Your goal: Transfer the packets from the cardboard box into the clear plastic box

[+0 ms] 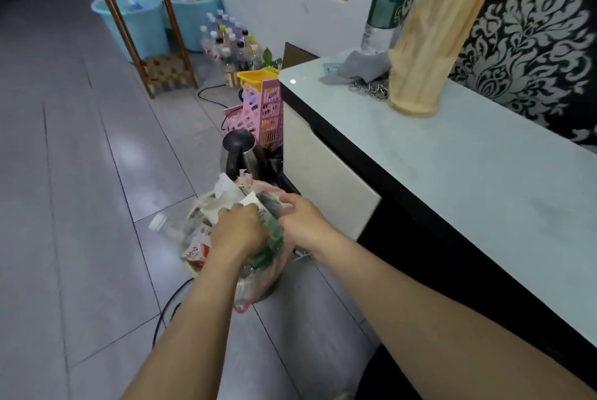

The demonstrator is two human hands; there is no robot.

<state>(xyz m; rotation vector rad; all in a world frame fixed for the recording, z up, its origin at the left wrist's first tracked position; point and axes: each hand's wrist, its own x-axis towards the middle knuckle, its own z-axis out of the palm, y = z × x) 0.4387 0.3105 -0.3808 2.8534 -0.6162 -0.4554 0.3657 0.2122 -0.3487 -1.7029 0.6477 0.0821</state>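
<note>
Down on the tile floor, right against the white-topped cabinet [452,173], there's a stuffed plastic bag [206,238] and both hands are in it. A kettle [240,154] stands just behind the bag, a pink basket [263,112] is further back, and a clear bottle [161,223] lies beside the bag on the left. A black cable [171,299] runs along the floor under the left arm.

The bag is a jumble: white paper, a red-and-white carton [197,251], some grey stuff, all blurry and half covered by the hands.

The green packet [269,238] sits at the top of the bag between the two hands. Its long side runs toward and away from the person, near end lower. The left hand [237,228] has its fingers curled down around it. The right hand [303,225] is curled too, at the packet's far side, but honestly I can't tell whether it's pinching the packet or the bag's rim.
</note>
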